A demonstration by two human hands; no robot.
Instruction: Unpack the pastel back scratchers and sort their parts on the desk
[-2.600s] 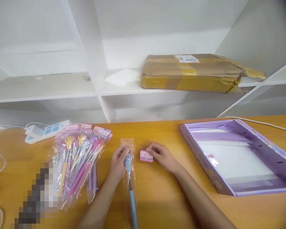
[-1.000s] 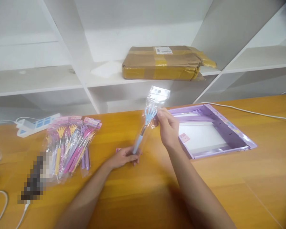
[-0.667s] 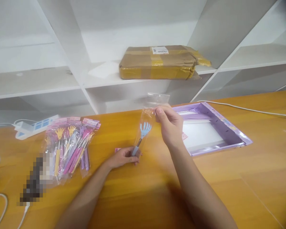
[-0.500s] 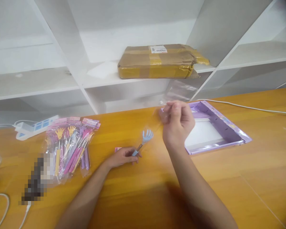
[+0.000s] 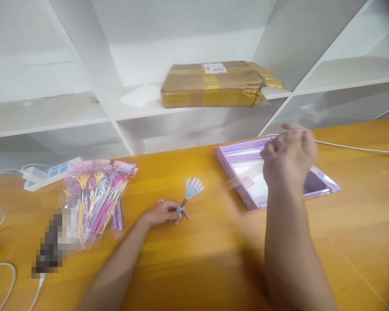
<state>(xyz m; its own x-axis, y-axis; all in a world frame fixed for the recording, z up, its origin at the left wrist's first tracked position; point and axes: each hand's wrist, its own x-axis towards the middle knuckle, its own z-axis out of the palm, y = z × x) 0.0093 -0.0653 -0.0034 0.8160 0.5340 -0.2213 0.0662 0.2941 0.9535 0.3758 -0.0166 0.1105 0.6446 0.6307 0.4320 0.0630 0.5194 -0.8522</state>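
My left hand [image 5: 164,212] rests on the wooden table [image 5: 194,263] and is closed round the handle of a small blue hand-shaped back scratcher [image 5: 191,191], whose claw points up and right, out of its wrapper. My right hand [image 5: 288,157] is raised over the purple box [image 5: 236,183], blurred by motion, fingers curled; a faint smear of clear plastic wrapper [image 5: 311,110] shows just above it. A small pink tag [image 5: 160,201] peeks out beside my left hand.
A pile of wrapped scratchers in pink, yellow and purple [image 5: 95,194] lies left of my left hand. A white power strip [image 5: 48,172] and cables sit at far left. A taped cardboard parcel [image 5: 214,84] lies on the white shelf behind. A white cable [image 5: 356,149] runs along the right.
My right hand pulled the clear wrapper off the blue scratcher and swung it right, over the purple box. My left hand kept the handle and lowered the scratcher toward the table.
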